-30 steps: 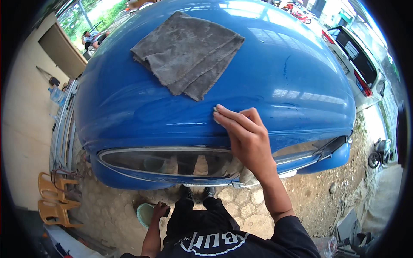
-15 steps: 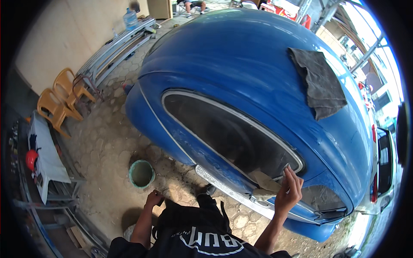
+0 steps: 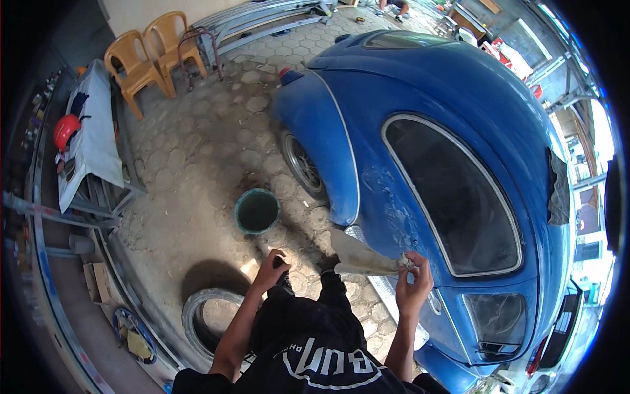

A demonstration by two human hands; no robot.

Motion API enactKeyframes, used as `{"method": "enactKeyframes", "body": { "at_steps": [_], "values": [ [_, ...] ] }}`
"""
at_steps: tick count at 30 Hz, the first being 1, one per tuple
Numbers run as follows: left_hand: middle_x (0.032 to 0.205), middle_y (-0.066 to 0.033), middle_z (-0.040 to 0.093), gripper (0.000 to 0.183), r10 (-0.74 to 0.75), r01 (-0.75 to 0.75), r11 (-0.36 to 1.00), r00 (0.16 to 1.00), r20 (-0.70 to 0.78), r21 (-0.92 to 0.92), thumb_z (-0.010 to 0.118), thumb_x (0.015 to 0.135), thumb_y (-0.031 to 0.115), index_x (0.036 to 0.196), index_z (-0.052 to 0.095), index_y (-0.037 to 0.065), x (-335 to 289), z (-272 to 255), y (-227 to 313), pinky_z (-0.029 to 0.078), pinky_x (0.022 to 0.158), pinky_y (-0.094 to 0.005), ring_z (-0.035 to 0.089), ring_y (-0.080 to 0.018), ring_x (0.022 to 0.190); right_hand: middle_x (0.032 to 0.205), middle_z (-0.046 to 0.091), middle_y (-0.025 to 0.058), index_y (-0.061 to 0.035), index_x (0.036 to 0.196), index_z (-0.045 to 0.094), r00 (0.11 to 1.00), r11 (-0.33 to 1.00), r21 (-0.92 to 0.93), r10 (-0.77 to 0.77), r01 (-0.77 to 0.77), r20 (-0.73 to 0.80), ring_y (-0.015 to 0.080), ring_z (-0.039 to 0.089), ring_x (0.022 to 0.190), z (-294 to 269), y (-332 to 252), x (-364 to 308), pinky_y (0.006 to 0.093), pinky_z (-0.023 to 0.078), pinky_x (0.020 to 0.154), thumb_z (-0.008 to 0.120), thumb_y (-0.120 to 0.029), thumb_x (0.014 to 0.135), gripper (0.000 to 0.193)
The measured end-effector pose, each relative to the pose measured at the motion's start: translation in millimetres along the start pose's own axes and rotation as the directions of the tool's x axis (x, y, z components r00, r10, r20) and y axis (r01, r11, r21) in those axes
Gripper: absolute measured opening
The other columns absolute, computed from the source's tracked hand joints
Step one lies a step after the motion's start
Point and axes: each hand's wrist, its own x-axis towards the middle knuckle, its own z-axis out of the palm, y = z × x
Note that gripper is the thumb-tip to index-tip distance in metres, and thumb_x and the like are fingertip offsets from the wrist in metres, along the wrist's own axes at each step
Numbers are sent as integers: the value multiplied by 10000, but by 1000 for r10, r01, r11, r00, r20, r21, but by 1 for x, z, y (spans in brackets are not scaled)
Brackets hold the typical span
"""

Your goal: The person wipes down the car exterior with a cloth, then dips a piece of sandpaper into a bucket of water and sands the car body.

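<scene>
Paint (image 3: 394, 207) on the blue car (image 3: 453, 92), at right, could scratch if the pale scrap (image 3: 405, 262) pinched in the right hand (image 3: 415, 289) drags too hard. A beige sheet (image 3: 357, 255) reaches that hand; I cannot tell whether it is gripped, so it might slip. The left hand (image 3: 268, 270) curls around a small dark piece (image 3: 279, 262). A careless step could tip the bucket (image 3: 237, 213), left of the car.

Semi-open car workshop, by the looks: blue car (image 3: 459, 115) at 2 o'clock, loose tyre (image 3: 191, 322) approx 7–8, covered counter (image 3: 100, 152) w/ red helmet (image 3: 66, 131) 9–10, stacked metal lengths (image 3: 262, 25) nr 11–12
</scene>
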Motion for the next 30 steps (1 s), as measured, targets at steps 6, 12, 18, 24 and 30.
{"method": "enactKeyframes", "body": {
  "at_steps": [6,12,18,24,30],
  "values": [
    [1095,-75,617,566,574,-573,806,818,41,146,779,790,377,1256,575,128,-22,-4,55,491,856,-376,631,-268,923,901,553,80,-35,1136,652,984,980,200,-33,-2,173,153,536,745,50,-82,-19,253,432,552,586,-62,941,207],
    [990,-74,588,310,395,-407,892,913,98,197,764,800,260,1066,689,119,-33,-15,48,507,777,-350,632,-252,885,816,535,36,-44,977,719,982,990,117,-98,80,161,114,481,663,63,-99,-19,252,350,497,645,-103,924,109],
    [1004,-82,582,368,444,-405,874,890,-101,269,724,831,298,1167,671,157,-40,-35,66,520,760,-364,635,-257,847,593,492,59,9,742,699,992,996,-40,-79,83,94,146,445,527,54,-83,1,313,378,515,818,-188,773,232],
    [1006,-67,563,348,541,-553,808,833,116,201,768,802,275,1122,687,163,-36,-4,113,514,746,-335,629,-241,830,616,517,49,21,675,642,995,999,31,-20,17,97,136,460,547,60,-105,7,299,359,513,875,-232,695,345],
    [948,-74,581,228,612,-618,765,785,97,182,776,782,208,972,726,92,11,11,135,501,720,-331,627,-243,821,687,612,69,-18,790,711,977,997,-10,71,-71,199,167,589,611,24,-75,47,309,457,579,923,-259,580,384]
  ]
}}
